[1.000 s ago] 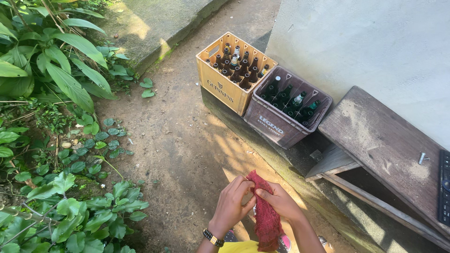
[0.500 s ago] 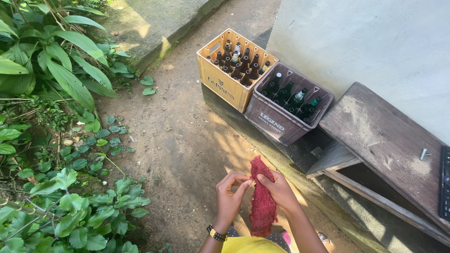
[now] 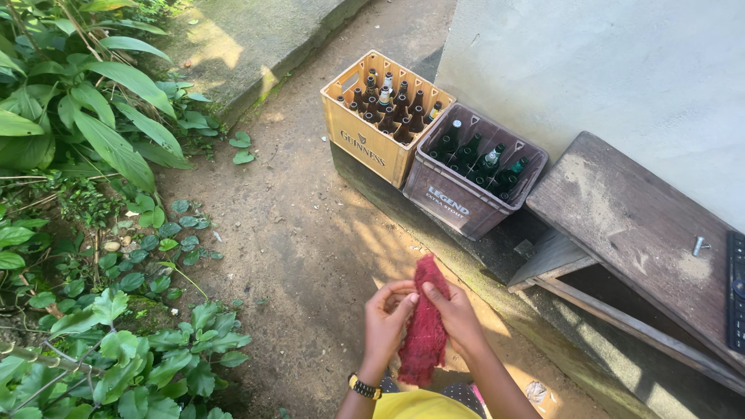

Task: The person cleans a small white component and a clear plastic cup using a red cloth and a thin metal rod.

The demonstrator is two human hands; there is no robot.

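A dark red rag (image 3: 426, 322) hangs between my two hands at the bottom middle of the head view. My left hand (image 3: 387, 318), with a dark wristband, pinches the rag's left edge near its top. On the other side my right hand (image 3: 459, 316) grips it, fingers curled over the cloth. The rag's lower end dangles in front of my yellow clothing (image 3: 419, 405).
A yellow crate (image 3: 353, 142) of brown bottles and a brown crate (image 3: 450, 203) of green bottles stand against a pale wall (image 3: 621, 70). A worn wooden bench (image 3: 636, 233) with a bolt and a dark remote is at right. Leafy plants (image 3: 93, 155) fill the left; bare dirt (image 3: 295, 233) lies between.
Both hands have shifted along the rag, and the cloth now hangs straighter and more bunched between them. The view has drifted slightly.
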